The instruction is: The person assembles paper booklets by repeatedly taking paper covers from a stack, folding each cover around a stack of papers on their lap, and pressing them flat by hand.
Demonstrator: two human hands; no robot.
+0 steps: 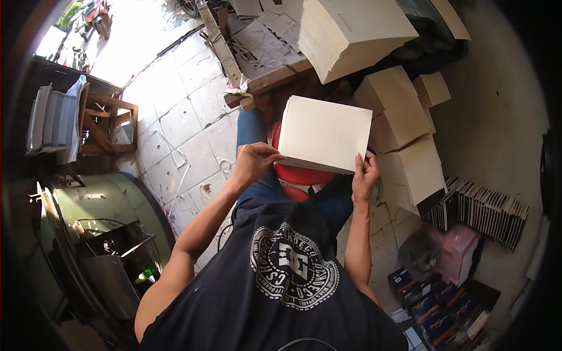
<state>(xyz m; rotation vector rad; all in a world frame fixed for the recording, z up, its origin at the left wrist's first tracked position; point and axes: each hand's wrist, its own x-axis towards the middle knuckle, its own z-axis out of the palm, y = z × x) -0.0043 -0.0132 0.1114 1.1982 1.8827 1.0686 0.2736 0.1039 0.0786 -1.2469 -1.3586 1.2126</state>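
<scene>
A stack of cream paper sheets (pixel 325 131) lies tilted over my lap, above a red stool or seat (pixel 304 175). My left hand (pixel 256 162) pinches the stack's near left corner between thumb and fingers. At the near right corner, my right hand (pixel 366 174) grips the edge, its thumb on top and its other fingers partly hidden. The sheets look slightly uneven along the left side.
Tall paper stacks (pixel 357 35) and further piles (pixel 404 117) stand ahead and to the right. A wooden bench (pixel 281 76) holds paper scraps. Rows of dark-edged books (pixel 477 210) and blue boxes (pixel 433 310) sit right; a green rounded machine (pixel 105 205) stands left.
</scene>
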